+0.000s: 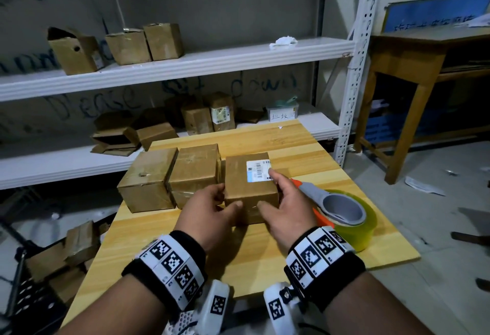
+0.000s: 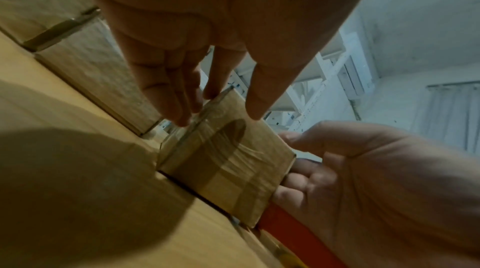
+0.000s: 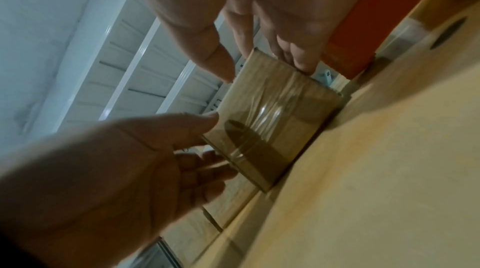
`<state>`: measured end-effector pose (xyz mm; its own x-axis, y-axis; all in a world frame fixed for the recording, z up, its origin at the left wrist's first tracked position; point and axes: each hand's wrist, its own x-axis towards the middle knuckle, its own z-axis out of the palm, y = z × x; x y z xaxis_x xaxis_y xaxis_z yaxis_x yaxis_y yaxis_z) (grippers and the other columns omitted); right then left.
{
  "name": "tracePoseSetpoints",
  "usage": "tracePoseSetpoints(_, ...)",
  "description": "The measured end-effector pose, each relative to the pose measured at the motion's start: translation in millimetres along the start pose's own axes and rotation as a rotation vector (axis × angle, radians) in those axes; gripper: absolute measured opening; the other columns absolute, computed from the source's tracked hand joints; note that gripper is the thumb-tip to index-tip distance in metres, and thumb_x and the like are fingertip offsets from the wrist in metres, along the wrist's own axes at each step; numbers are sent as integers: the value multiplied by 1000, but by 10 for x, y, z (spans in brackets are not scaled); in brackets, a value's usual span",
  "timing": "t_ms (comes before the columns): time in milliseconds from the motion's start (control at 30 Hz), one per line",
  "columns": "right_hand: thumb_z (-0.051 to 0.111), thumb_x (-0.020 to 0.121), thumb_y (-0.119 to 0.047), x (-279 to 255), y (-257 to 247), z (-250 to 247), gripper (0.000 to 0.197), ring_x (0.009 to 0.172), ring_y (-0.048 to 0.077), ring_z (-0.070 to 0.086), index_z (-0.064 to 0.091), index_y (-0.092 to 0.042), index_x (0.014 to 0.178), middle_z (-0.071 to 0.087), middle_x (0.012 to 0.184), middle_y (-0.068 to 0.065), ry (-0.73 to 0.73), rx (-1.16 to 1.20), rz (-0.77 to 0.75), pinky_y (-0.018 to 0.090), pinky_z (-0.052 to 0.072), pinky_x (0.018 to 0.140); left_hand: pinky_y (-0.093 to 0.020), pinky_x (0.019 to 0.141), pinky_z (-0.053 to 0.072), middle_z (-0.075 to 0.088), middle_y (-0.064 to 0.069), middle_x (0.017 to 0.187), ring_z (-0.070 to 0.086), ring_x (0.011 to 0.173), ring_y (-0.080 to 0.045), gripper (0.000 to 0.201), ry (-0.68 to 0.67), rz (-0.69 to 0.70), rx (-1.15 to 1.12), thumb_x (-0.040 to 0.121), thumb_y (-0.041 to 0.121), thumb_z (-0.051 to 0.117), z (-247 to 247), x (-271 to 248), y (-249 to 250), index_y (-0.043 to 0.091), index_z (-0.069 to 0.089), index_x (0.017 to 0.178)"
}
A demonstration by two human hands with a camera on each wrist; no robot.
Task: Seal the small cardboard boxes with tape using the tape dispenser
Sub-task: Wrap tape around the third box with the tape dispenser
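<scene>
The small brown cardboard box with a white label (image 1: 249, 188) sits on the yellow wooden bench (image 1: 148, 241), between the hands. The left hand (image 1: 209, 207) and right hand (image 1: 286, 207) are spread, fingers touching its sides, likely to steady it. Two more brown boxes (image 1: 195, 172) crowd the left hand. The orange and grey tape dispenser (image 1: 342, 207) lies just beside the right hand. Open bench is near the wrists.

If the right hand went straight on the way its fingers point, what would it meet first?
The labelled box: the right hand touches its right side and top edge, so it would most likely push straight into that box.
</scene>
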<state>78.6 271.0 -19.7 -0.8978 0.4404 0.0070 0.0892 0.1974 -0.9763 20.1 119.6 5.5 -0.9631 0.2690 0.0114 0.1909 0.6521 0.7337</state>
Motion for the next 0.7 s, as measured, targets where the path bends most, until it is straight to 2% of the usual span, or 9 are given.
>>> tracePoseSetpoints(67, 70, 94, -13, -1, -11, -5, 67, 139, 15, 52, 46, -38, 152, 50, 155, -6, 24, -136, -31, 41, 51, 112, -42, 102, 56, 61, 6, 134, 64, 112, -12, 69, 21, 32, 92, 91, 39, 76, 8, -11, -2, 27, 48, 153)
tracePoseSetpoints(133, 66, 99, -13, 27, 15, -16, 60, 144, 15, 46, 48, -33, 152, 48, 156, -8, 53, -213, -47, 40, 45, 118, -42, 109, 52, 52, 6, 141, 58, 123, -14, 71, 63, 129, 194, 91, 41, 75, -21, -39, 21, 29, 45, 154)
tracePoseSetpoints(233, 65, 100, -16, 76, 18, -6, 56, 142, 16, 50, 49, -33, 151, 51, 155, -8, 55, -180, -11, 42, 48, 116, -44, 122, 35, 40, 13, 155, 38, 142, -14, 62, 13, 346, 472, 95, 46, 66, -109, -87, 118, 39, 45, 152)
tracePoseSetpoints(300, 66, 98, -20, 115, 23, -4, 58, 137, 18, 56, 48, -35, 150, 56, 151, -7, 58, -139, 10, 44, 52, 111, -48, 126, 21, 25, 18, 167, 24, 153, -14, 66, -83, 415, 655, 96, 47, 62, -132, -82, 161, 44, 36, 156)
tracePoseSetpoints(367, 67, 95, -26, 140, 19, -20, 58, 127, 20, 63, 48, -38, 148, 60, 144, -6, 70, -123, 13, 45, 57, 104, -49, 126, 13, 17, 19, 171, 15, 157, -12, 74, -151, 424, 740, 96, 47, 59, -141, -50, 192, 42, 26, 161)
tracePoseSetpoints(433, 66, 87, -39, 165, 11, -52, 58, 119, 19, 68, 49, -45, 142, 64, 138, -8, 73, -80, 21, 46, 60, 98, -49, 127, 8, 14, 18, 172, 11, 159, -11, 78, -183, 410, 773, 97, 49, 58, -161, -13, 223, 40, 20, 164)
tracePoseSetpoints(500, 62, 79, -47, 189, -2, -68, 62, 117, 15, 68, 51, -47, 139, 67, 134, -12, 77, -29, 22, 47, 59, 99, -48, 127, 5, 11, 16, 173, 10, 159, -11, 79, -201, 393, 806, 98, 50, 56, -182, 30, 260, 37, 17, 165)
tracePoseSetpoints(600, 61, 80, -46, 194, -32, -64, 57, 114, 13, 68, 53, -47, 136, 69, 123, -16, 77, 19, 32, 47, 58, 100, -47, 128, 1, 10, 11, 174, 10, 160, -12, 79, -224, 375, 847, 99, 50, 54, -176, 118, 310, 33, 16, 166)
tracePoseSetpoints(700, 65, 94, -31, 189, -70, -58, 44, 116, 9, 66, 58, -42, 136, 67, 107, -27, 66, 40, 28, 45, 54, 106, -48, 130, 0, 9, 7, 175, 9, 161, -16, 79, -262, 337, 843, 100, 47, 53, -147, 230, 348, 28, 14, 166)
